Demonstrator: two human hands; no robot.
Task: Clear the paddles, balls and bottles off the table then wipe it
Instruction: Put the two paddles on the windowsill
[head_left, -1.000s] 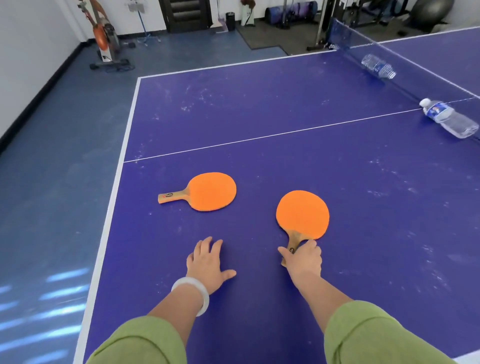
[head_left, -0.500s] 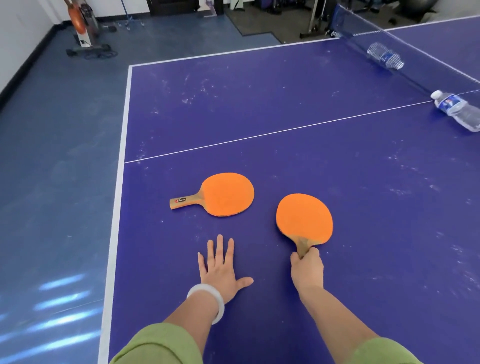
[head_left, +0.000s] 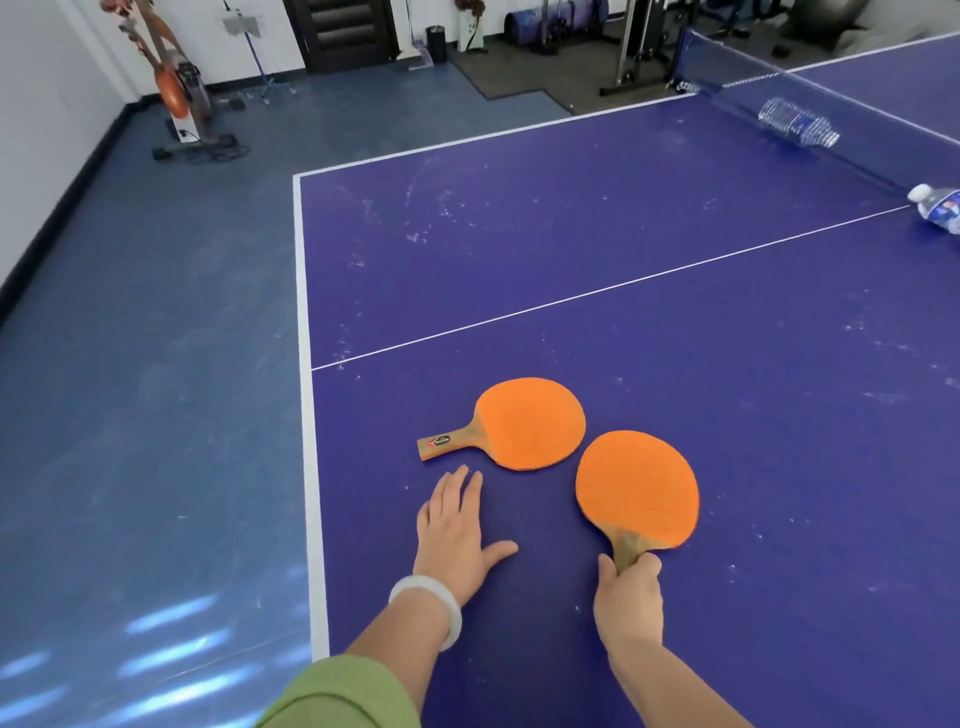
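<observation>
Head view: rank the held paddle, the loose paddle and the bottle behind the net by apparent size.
1. Held paddle and loose paddle: look alike, unranked; held one is nearer.
2. Bottle behind the net: smallest, but farthest.

No word or number is coming through legibly. The left paddle (head_left: 530, 423) is carrying a small red-and-black logo sticker on its wooden handle, but the lettering is blurring into mere shapes. The near bottle (head_left: 939, 207), at the right edge, is showing a blue label with a red-and-white mark, too small to read. The far bottle (head_left: 797, 124) is wearing a blue band, also unreadable. White lettering is sitting on the net clamp (head_left: 687, 85), too smeared to make out.
</observation>
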